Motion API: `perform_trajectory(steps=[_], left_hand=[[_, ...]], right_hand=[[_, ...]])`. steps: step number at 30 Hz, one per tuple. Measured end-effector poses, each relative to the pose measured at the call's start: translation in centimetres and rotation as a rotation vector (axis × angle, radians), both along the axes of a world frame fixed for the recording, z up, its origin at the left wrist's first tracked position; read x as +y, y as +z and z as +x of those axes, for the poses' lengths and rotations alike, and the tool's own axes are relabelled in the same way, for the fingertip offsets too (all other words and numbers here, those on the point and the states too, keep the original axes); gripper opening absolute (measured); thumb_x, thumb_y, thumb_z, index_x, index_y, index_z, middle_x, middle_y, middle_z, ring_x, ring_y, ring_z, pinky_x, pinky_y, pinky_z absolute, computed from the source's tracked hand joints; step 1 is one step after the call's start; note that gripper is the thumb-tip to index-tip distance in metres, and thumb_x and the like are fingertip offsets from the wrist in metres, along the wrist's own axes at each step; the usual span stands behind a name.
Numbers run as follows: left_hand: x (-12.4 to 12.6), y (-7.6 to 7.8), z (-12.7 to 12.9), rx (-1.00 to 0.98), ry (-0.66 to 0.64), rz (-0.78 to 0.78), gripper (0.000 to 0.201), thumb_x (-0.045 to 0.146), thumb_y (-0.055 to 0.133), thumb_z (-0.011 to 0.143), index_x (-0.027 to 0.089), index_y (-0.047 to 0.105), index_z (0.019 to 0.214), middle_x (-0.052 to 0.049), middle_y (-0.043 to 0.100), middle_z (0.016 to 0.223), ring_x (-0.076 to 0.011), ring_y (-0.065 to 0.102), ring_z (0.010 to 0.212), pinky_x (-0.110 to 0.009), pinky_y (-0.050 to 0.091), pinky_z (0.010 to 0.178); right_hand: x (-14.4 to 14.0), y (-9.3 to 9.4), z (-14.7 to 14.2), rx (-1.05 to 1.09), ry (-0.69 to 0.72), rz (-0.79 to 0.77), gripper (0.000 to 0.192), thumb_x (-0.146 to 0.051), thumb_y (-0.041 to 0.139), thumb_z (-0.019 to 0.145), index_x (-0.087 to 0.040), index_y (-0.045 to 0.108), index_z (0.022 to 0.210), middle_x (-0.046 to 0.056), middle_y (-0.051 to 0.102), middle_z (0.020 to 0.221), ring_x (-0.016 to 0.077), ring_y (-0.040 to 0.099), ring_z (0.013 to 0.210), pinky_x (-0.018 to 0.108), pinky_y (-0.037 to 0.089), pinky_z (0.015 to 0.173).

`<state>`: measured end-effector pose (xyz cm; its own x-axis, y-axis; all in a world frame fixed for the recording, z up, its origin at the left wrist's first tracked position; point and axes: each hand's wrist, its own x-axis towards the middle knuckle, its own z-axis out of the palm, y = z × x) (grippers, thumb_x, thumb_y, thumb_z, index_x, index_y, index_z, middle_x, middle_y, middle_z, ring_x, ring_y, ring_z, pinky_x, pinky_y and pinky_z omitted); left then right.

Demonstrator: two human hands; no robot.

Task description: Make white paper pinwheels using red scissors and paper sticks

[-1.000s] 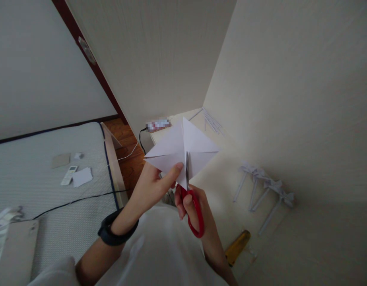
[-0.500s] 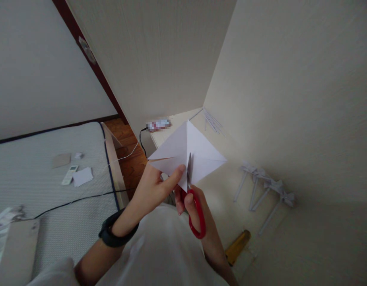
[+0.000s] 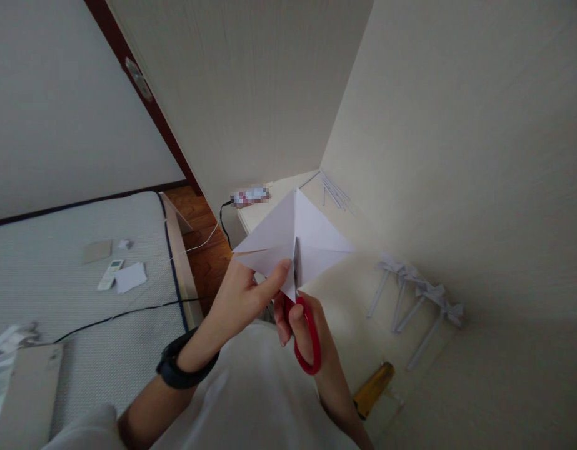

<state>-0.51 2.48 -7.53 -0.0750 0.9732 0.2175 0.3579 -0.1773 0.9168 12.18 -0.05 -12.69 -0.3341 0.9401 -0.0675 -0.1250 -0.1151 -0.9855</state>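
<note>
A square of white paper (image 3: 269, 228), creased and slit from its left corner, is held up with its corners pointing up, down and to both sides. My left hand (image 3: 250, 290) pinches its lower left part, thumb on top and fingers hidden beneath. In my right hand (image 3: 311, 331) are red-handled scissors (image 3: 312, 350), thumb through one loop. Their blades lie along the vertical crease from the bottom corner toward the paper's centre. One blade shows on top; the other is hidden under the sheet.
Several pinwheel-like paper pieces on sticks (image 3: 417, 284) lie right on the white tabletop (image 3: 344, 294). Thin paper sticks (image 3: 334, 190) rest in the far corner, near a power strip (image 3: 249, 197). A yellow roll (image 3: 375, 389) lies near right. Leftward, a mattress (image 3: 129, 350) holds a remote (image 3: 110, 275) and paper cards (image 3: 131, 277).
The scissor blades have drawn closer together, and the red handle has shifted slightly left. The paper's right corner has moved in a little. My left hand has kept its place.
</note>
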Motion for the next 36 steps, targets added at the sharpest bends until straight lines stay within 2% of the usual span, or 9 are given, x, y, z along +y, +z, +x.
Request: perform_trajectory(steps=[3,9,16,19,22,28,33,36], left_hand=[[0.0,0.0,0.0,-0.004,-0.003,-0.024,0.017,0.028,0.057,0.083,0.02,0.057,0.067,0.002,0.065,0.065,-0.0167,0.062,0.066,-0.025,0.051,0.064],[0.0,0.1,0.1,-0.027,-0.009,-0.031,0.02,0.029,0.056,0.083,0.02,0.057,0.066,0.003,0.064,0.063,-0.0147,0.059,0.06,-0.024,0.048,0.06],[0.2,0.0,0.2,-0.023,0.019,-0.041,0.017,0.032,0.057,0.082,0.019,0.06,0.072,0.0,0.068,0.069,-0.016,0.06,0.061,-0.026,0.051,0.061],[0.3,-0.2,0.3,-0.035,0.055,-0.024,0.015,0.033,0.058,0.08,0.019,0.061,0.074,0.0,0.069,0.071,-0.0173,0.062,0.063,-0.026,0.052,0.06],[0.3,-0.2,0.3,-0.08,0.065,-0.053,0.02,0.036,0.058,0.081,0.02,0.06,0.07,0.001,0.064,0.061,-0.0158,0.059,0.054,-0.025,0.05,0.052],[0.2,0.4,0.5,-0.128,0.115,-0.079,0.019,0.036,0.06,0.079,0.018,0.064,0.076,0.0,0.068,0.066,-0.0163,0.061,0.059,-0.025,0.051,0.054],[0.1,0.3,0.8,-0.209,0.147,-0.117,0.018,0.036,0.063,0.078,0.018,0.064,0.076,0.002,0.064,0.061,-0.0141,0.057,0.051,-0.023,0.047,0.047],[0.4,-0.2,0.6,-0.27,0.221,-0.078,0.017,0.035,0.065,0.077,0.018,0.064,0.077,0.003,0.062,0.06,-0.0135,0.056,0.049,-0.022,0.045,0.044]], right_hand=[[0.0,0.1,-0.1,0.007,-0.002,-0.023,0.071,-0.091,0.046,0.069,-0.021,0.05,0.058,-0.006,0.039,0.041,0.009,0.036,0.036,0.023,0.028,0.038],[-0.1,0.4,-0.2,0.008,0.001,-0.002,0.068,-0.087,0.043,0.075,-0.021,0.048,0.06,-0.006,0.039,0.04,0.0082,0.034,0.034,0.023,0.026,0.037],[0.2,0.7,-0.2,-0.069,0.03,-0.057,0.071,-0.092,0.041,0.068,-0.023,0.044,0.054,-0.006,0.039,0.04,0.0075,0.033,0.034,0.023,0.027,0.037],[0.2,0.5,-0.1,-0.082,0.042,-0.064,0.068,-0.088,0.043,0.072,-0.022,0.048,0.057,-0.006,0.04,0.041,0.0077,0.034,0.035,0.023,0.027,0.037],[0.1,0.5,0.0,-0.109,0.055,-0.08,0.065,-0.083,0.045,0.074,-0.021,0.051,0.06,-0.005,0.041,0.042,0.0082,0.036,0.036,0.023,0.028,0.038],[0.1,1.0,0.0,-0.111,0.05,-0.107,0.069,-0.089,0.042,0.07,-0.022,0.044,0.055,-0.005,0.039,0.04,0.0081,0.035,0.036,0.023,0.027,0.038],[0.2,0.8,0.0,-0.067,0.057,-0.112,0.072,-0.093,0.047,0.062,-0.021,0.048,0.059,-0.006,0.041,0.043,0.0078,0.034,0.038,0.024,0.027,0.04],[0.3,0.3,0.5,-0.014,0.098,-0.1,0.067,-0.087,0.053,0.066,-0.02,0.051,0.061,-0.006,0.043,0.047,0.0082,0.036,0.04,0.023,0.029,0.041]])
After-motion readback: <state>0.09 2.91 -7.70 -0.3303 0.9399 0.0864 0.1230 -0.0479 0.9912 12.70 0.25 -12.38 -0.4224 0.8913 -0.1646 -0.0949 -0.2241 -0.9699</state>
